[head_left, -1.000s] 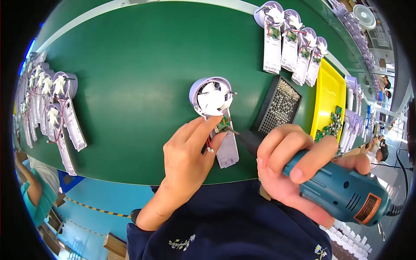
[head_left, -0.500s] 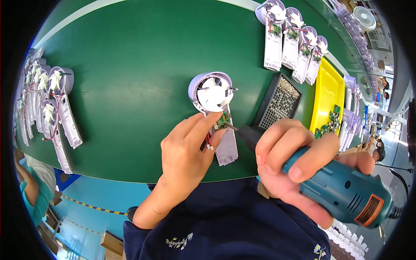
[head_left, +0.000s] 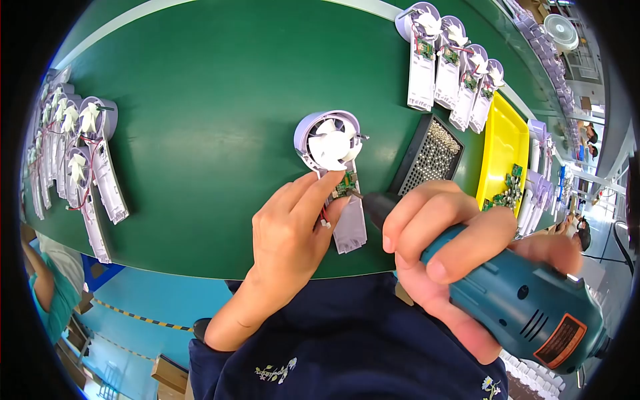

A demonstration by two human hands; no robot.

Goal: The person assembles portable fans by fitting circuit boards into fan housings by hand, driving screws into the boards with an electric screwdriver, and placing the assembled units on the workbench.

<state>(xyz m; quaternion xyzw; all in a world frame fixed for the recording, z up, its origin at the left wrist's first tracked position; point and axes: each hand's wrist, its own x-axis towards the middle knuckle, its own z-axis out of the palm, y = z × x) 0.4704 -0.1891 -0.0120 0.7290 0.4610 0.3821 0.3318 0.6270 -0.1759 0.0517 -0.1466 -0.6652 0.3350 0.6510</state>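
The bare left hand (head_left: 287, 230), thumb and forefinger pinched about the small green circuit board (head_left: 347, 183) just to its right, is the nearer; the lilac plastic fan housing (head_left: 350, 230) under that board runs lengthwise away from the body, fan end farthest. The right hand (head_left: 433, 250) grips a teal electric screwdriver (head_left: 517, 310), tip at the board's near-right edge, contact unclear. Beyond stand a black perforated tray (head_left: 407, 163) of small silvery pieces (head_left: 440, 143) and a yellow plastic tray (head_left: 505, 137) of green boards (head_left: 513, 190).

Factory workshop with lined-up fan units (head_left: 445, 81)
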